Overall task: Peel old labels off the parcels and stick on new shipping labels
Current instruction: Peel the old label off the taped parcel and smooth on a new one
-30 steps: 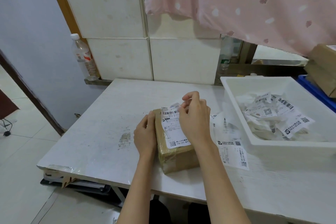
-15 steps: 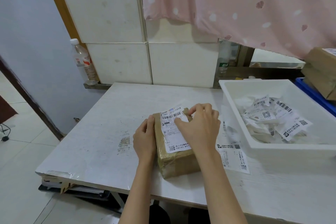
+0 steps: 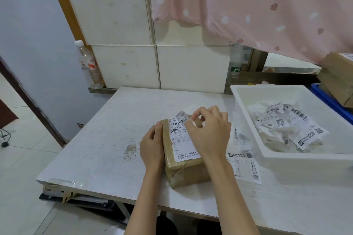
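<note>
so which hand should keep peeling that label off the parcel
The right hand: it already pinches the label at its lifted top edge. The left hand is steadying the parcel.

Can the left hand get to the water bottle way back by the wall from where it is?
Probably not without leaning. The left hand rests against the parcel near the table's front, while the water bottle stands beyond the table's far left corner. Nothing blocks the way; it just looks far.
</note>
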Demonstrator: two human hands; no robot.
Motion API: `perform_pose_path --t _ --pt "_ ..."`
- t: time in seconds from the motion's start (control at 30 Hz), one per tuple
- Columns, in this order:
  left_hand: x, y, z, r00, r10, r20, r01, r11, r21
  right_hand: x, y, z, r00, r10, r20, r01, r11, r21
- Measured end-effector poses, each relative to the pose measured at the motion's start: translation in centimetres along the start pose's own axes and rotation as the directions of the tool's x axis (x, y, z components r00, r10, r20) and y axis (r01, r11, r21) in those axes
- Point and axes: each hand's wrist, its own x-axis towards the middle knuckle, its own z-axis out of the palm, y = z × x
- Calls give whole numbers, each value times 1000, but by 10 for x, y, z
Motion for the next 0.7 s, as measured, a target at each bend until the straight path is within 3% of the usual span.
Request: perform_pose_path --t 0.13,0.27,0.37,0.53,0.7 --pt "0 2 0 1000 -5 0 5 1000 -3 -2 0 1 990 -21 143 15 999 46" --pt "-1 3 0 1000 -11 1 11 1000 -3 -3 1 -3 991 10 133 -47 960 277" --pt "-1 4 1 1000 -15 4 15 1000 4 -6 -2 -7 994 17 111 -54 940 338" --pt "1 3 1 1000 -24 6 24 1000 12 -2 -2 -5 991 32 126 -65 963 262" --pt "0 4 1 1000 -22 8 22 1000 12 -3 -3 -5 966 -19 257 5 998 56"
